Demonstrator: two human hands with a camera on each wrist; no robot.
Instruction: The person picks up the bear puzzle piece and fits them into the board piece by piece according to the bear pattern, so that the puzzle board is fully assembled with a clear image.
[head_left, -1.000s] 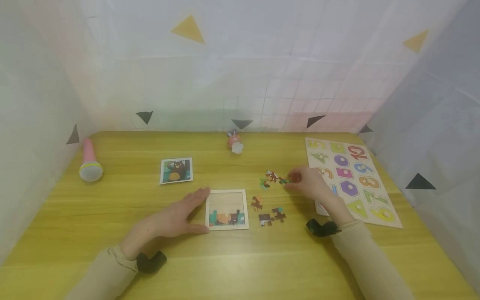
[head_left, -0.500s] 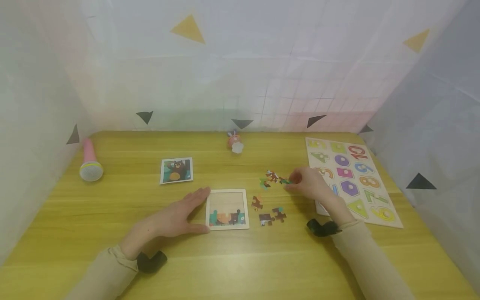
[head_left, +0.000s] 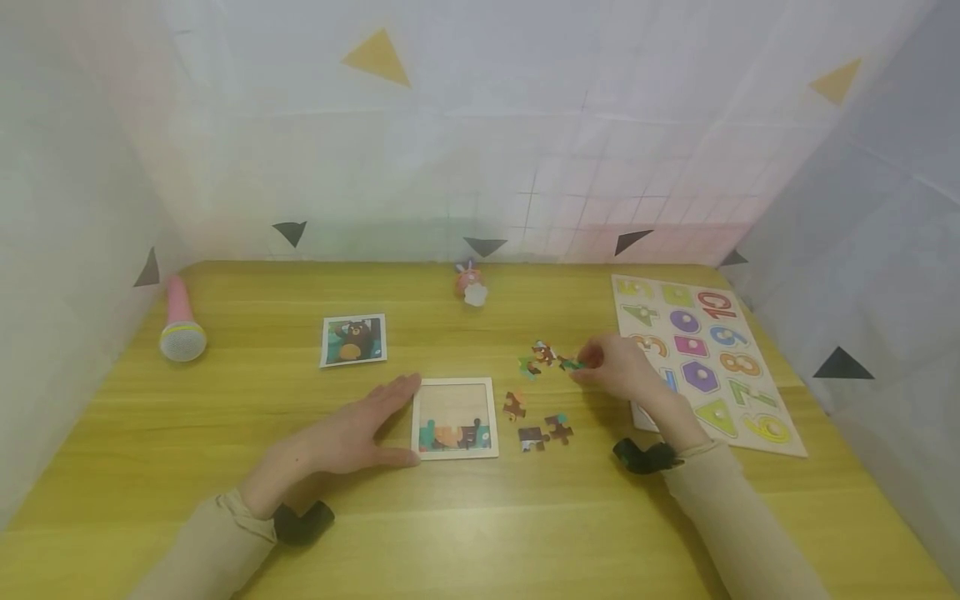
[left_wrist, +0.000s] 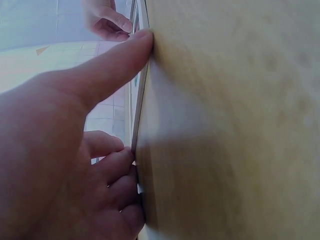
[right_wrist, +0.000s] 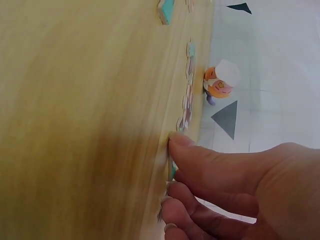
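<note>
My left hand [head_left: 352, 433] lies spread at the left side of a square wooden puzzle tray [head_left: 493, 417], thumb and fingers touching its edge. Joined jigsaw pieces [head_left: 453, 437] fill the tray's lower part; bare wood shows above. My right hand [head_left: 618, 367] pinches a green puzzle piece [head_left: 572, 364] between thumb and fingers, at the table surface; the fingers partly hide it. Beside it lie a bear-face piece [head_left: 543, 352] and a green-brown piece [head_left: 529, 367]. Nearer the tray are a brown-orange piece [head_left: 513, 406] and two dark pieces, one with a teal corner [head_left: 558, 428].
A bear picture card [head_left: 353, 341] lies behind the tray to the left. At far left is a pink toy microphone [head_left: 180, 321]. A small figurine [head_left: 471, 285] stands near the back edge. A number-and-shape board [head_left: 705, 367] lies right, partly under my right forearm.
Both hands stay in nearly the same places. The green piece between my right fingers has shifted very slightly; the other pieces and the tray look unmoved.
</note>
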